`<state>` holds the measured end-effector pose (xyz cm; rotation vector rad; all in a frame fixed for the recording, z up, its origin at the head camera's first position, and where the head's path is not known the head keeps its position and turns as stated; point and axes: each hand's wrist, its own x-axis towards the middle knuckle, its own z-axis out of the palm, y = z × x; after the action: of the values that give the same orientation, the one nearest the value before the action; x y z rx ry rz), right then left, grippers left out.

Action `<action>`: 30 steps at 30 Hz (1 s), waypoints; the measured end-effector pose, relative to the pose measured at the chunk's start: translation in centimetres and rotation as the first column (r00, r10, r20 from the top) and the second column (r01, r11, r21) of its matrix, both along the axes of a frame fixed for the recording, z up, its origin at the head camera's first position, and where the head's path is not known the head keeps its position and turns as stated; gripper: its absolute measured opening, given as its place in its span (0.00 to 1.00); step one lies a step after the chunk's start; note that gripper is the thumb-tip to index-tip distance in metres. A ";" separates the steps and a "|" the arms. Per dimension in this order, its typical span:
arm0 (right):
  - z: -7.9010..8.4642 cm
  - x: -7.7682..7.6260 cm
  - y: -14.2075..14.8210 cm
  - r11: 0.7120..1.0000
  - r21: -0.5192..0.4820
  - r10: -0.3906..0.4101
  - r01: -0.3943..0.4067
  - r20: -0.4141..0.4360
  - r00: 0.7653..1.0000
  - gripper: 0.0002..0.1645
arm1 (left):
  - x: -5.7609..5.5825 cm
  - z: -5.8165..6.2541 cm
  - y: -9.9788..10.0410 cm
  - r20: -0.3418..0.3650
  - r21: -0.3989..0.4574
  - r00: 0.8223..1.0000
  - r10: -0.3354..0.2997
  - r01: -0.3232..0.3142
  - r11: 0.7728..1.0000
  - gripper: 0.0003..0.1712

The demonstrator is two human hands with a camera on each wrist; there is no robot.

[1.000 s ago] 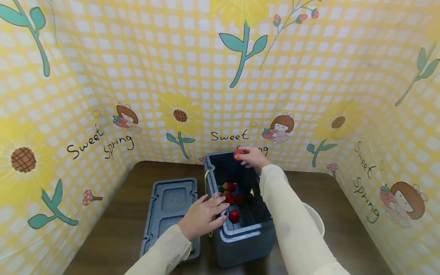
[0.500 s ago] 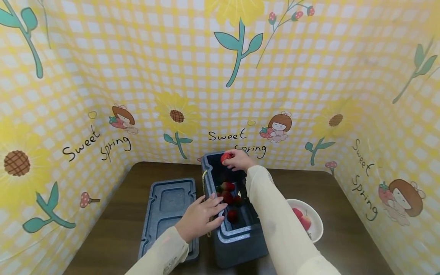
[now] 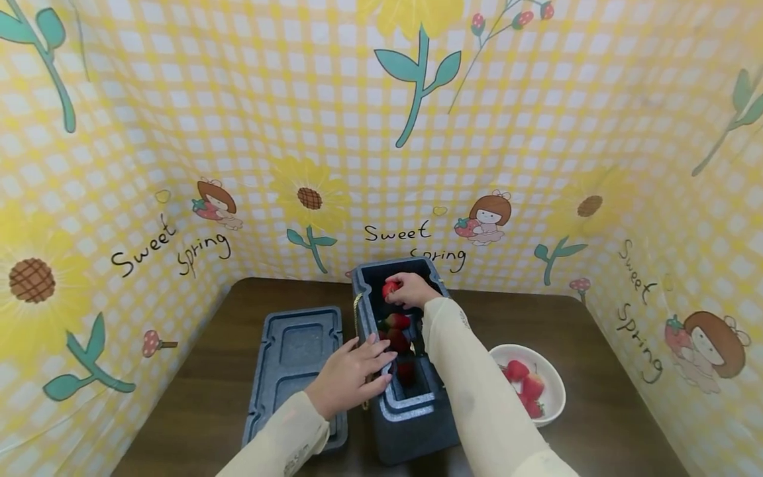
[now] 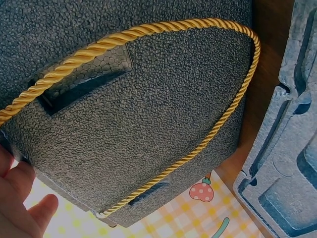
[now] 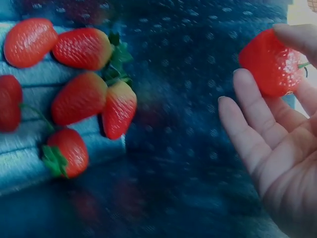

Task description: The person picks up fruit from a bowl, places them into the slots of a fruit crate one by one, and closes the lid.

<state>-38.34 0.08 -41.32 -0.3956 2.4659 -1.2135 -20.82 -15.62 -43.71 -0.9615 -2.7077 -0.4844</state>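
Observation:
My right hand (image 3: 412, 290) pinches a red strawberry (image 5: 271, 63) between thumb and fingers, inside the far end of a dark blue-grey foam box (image 3: 417, 445). Several other strawberries (image 5: 79, 99) lie on the ridged floor of the box, some with green leaves, below and apart from the held one. With its fingers spread, my left hand (image 3: 352, 374) rests on the box's left rim. In the left wrist view only part of that hand shows, beside the box's outer wall and its twisted gold cord (image 4: 163, 29).
A matching foam lid (image 3: 306, 344) lies to the left of the box. At the right stands a white bowl (image 3: 557, 391) with several strawberries in it. A yellow checked cloth (image 3: 381, 165) walls in the back and sides of the brown wooden table (image 3: 197, 397).
My right hand has moved left and down into the box with the strawberry. The bowl, formerly mostly behind the right sleeve, now shows. The left hand has stayed on the rim.

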 end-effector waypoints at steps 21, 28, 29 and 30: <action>-2.9 0.4 0.0 0.991 0.133 0.021 -0.004 -0.127 0.992 0.26 | 0.1 1.0 0.8 0.042 -0.044 0.998 0.046 -0.045 0.998 0.24; -2.9 0.3 0.0 0.992 0.123 0.007 0.005 -0.099 0.995 0.29 | 0.0 0.8 0.7 0.040 -0.050 0.998 0.055 -0.052 0.997 0.24; -2.6 0.2 -0.1 0.993 0.117 0.010 0.001 -0.090 0.996 0.30 | 0.0 0.8 0.6 0.051 -0.044 0.997 0.054 -0.052 0.998 0.24; -2.3 0.2 -0.1 0.994 0.111 0.013 -0.004 -0.084 0.996 0.30 | 0.0 0.8 0.5 0.063 -0.039 0.997 0.054 -0.052 0.998 0.24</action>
<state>-38.14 -0.05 -43.60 -0.4347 2.5864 -1.0717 -20.86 -15.14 -42.88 -0.8956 -2.8015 -0.4634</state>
